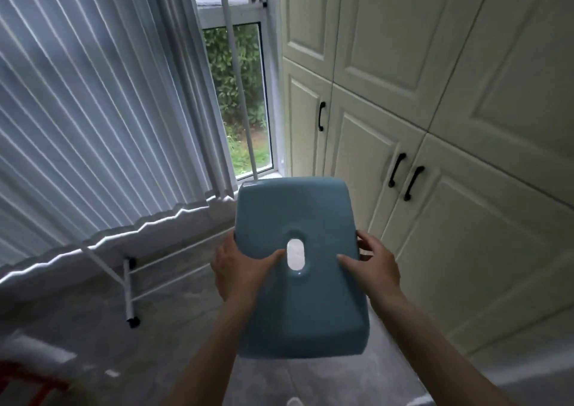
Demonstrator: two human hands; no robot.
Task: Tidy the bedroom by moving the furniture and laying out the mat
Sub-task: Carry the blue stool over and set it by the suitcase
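Head view: blue plastic stool (298, 269) held up above the grey floor (174, 337), seat facing camera. Left hand (240, 269) grasps its left edge, right hand (372, 264) its right edge, thumbs on the seat. Cream wardrobe (435, 126) at right; pleated curtain (93, 126) at left.

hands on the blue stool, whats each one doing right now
Left hand: grips the left edge of the blue stool, thumb on the seat.
Right hand: grips its right edge.
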